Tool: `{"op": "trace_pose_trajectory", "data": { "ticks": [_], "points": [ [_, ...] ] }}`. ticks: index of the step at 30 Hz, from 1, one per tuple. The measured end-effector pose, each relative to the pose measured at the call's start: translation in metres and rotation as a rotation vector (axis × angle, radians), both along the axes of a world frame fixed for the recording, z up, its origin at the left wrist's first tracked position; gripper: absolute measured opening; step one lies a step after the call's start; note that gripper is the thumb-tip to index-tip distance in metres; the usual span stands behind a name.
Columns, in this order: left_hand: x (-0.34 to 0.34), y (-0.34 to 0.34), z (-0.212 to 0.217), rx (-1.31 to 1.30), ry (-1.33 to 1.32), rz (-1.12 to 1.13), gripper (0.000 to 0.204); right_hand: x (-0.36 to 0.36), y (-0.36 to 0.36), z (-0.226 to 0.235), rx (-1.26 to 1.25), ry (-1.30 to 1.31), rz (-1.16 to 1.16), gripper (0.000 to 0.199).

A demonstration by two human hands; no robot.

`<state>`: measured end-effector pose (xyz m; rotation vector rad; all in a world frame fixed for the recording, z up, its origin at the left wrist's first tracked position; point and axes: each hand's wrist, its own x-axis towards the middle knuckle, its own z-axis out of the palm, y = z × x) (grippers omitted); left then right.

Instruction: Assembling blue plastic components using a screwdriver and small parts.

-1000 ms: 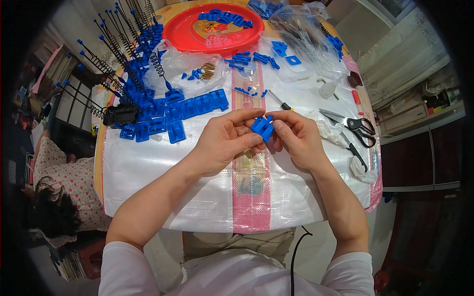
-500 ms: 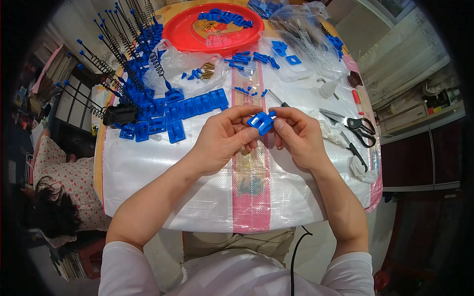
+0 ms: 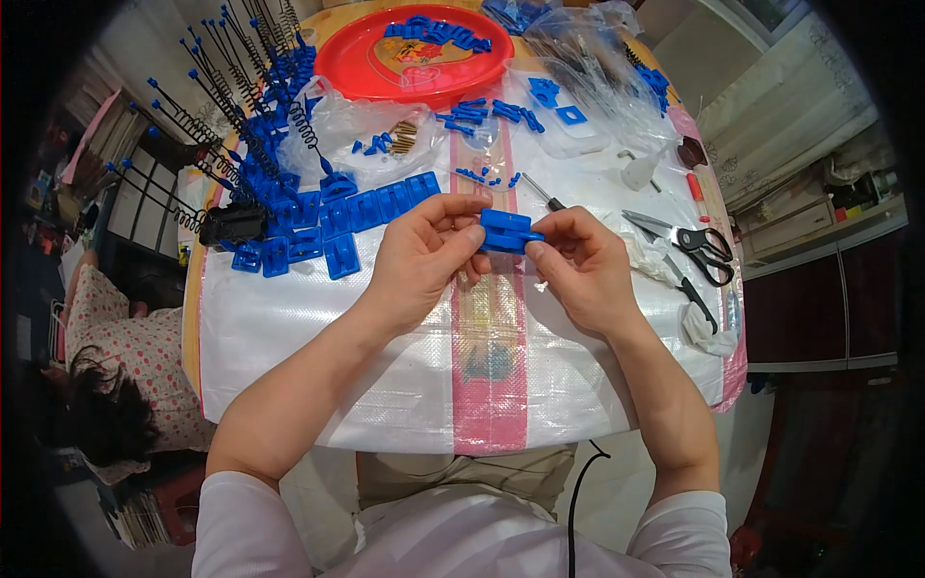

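Between both hands, above the pink stripe of the white table cover, is a blue plastic part [image 3: 505, 231] with a flat plate and a raised bar. My left hand [image 3: 426, 258] pinches its left end with thumb and fingers. On its right end, where a small rounded tip sticks out, my right hand [image 3: 582, 258] closes thumb and forefinger. Left of my hands, similar blue plastic bases [image 3: 364, 209] lie in rows. Just beyond the held part are tiny blue pieces [image 3: 489, 179] and a screwdriver [image 3: 542, 191].
A red basin [image 3: 337, 60] holding blue parts stands at the back. Black coil springs [image 3: 236, 91] with blue tips rise at the left. Brass-coloured pins [image 3: 402, 137] lie on a clear bag. Black-handled scissors [image 3: 705, 252] rest at the right. A person [image 3: 125, 366] is at the far left.
The blue part has been turned between my fingers, so its plate now lies nearly level and its long side shows. Both hands have stayed in about the same place.
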<state>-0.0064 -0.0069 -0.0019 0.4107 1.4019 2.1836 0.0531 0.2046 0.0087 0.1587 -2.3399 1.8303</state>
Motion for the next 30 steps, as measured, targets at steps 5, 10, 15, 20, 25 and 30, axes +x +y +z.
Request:
{"op": "trace_pose_trajectory", "data": {
  "ticks": [5, 10, 15, 20, 25, 30],
  "points": [
    [-0.001, 0.002, 0.003, 0.081, 0.028, -0.004, 0.038, 0.001, 0.003, -0.004, 0.138, -0.079, 0.013, 0.019],
    [0.002, 0.002, 0.002, 0.050, 0.096, 0.009, 0.041, 0.003, 0.002, 0.005, 0.203, -0.093, 0.098, 0.021],
    [0.001, 0.002, 0.001, 0.045, 0.084, 0.068, 0.038, 0.001, 0.003, 0.002, 0.044, -0.185, 0.070, 0.029],
    [-0.004, 0.001, -0.004, 0.042, 0.071, 0.121, 0.034, -0.001, 0.004, 0.004, -0.155, -0.260, 0.064, 0.033],
    [-0.002, 0.001, -0.001, 0.029, 0.062, 0.111, 0.032, -0.001, 0.004, 0.002, -0.174, -0.257, 0.069, 0.034],
    [-0.001, 0.001, 0.001, -0.021, 0.019, 0.070, 0.032, 0.000, 0.003, 0.004, -0.157, -0.250, 0.071, 0.034]
  ]
}}
